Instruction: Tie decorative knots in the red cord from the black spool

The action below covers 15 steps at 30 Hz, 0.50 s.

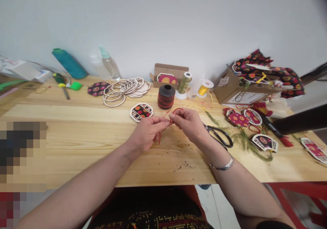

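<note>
Both my hands meet over the middle of the wooden table, pinching a thin red cord (pixel 171 120) between thumbs and fingers. My left hand (pixel 148 133) is closed on it, and an end of the cord hangs below those fingers. On the other side my right hand (pixel 190 123) pinches the cord, with a loop of it arching over the fingers. Just behind stands a dark spool of red cord (pixel 166 97). An octagonal patterned ornament (pixel 141 112) with a pale cut-out frame lies beyond my left hand. Black-handled scissors (pixel 220 136) lie beside my right wrist, partly hidden.
Pale wooden frames (pixel 122 91) are piled at the back, near a green thread spool (pixel 185 82) and a yellow one (pixel 203 88). A cardboard box (pixel 230 87) with patterned fabric stands right. Tasselled ornaments (pixel 264 142) lie before it. Left are a screwdriver (pixel 61 85) and bottles (pixel 109 65).
</note>
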Tool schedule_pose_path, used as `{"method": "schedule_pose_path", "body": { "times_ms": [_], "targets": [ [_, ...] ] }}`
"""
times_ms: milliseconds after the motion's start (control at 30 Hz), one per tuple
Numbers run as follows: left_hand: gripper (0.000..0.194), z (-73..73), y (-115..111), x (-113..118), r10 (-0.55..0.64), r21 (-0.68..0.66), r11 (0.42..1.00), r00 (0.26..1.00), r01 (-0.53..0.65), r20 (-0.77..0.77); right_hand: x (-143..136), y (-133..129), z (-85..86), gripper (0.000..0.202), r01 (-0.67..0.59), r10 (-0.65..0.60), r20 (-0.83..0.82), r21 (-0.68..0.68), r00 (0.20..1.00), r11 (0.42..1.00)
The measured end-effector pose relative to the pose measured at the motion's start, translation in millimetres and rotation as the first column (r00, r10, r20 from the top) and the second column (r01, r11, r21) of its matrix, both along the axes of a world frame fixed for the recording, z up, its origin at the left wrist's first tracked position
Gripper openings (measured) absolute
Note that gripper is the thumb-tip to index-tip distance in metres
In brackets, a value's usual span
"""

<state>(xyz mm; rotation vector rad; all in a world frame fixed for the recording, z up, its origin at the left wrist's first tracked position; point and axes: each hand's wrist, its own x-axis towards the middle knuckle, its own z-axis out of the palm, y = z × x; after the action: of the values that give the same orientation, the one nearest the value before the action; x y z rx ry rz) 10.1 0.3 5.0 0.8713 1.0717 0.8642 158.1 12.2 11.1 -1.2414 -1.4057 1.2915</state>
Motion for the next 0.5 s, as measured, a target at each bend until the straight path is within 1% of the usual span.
{"method": "schedule_pose_path", "body": {
  "times_ms": [133, 267, 500],
  "targets": [
    [0.021, 0.2, -0.6, -0.2, 0.002, 0.008, 1.0, 1.0, -0.002, -0.013, -0.4, -1.0, 1.9, 0.025, 0.0, 0.0, -0.021, -0.009, 1.0, 1.0],
    [0.022, 0.2, -1.0, -0.2, 0.01, 0.016, 1.0, 0.999, -0.01, -0.034, 0.2, -1.1, 1.7, 0.025, 0.03, -0.03, -0.02, -0.01, 0.999, 1.0],
    [0.021, 0.6, -0.8, 0.2, 0.021, 0.004, 1.0, 0.999, -0.021, -0.03, 0.2, -1.5, 3.4, 0.025, 0.053, -0.053, 0.014, -0.004, 0.999, 0.999]
  ]
}}
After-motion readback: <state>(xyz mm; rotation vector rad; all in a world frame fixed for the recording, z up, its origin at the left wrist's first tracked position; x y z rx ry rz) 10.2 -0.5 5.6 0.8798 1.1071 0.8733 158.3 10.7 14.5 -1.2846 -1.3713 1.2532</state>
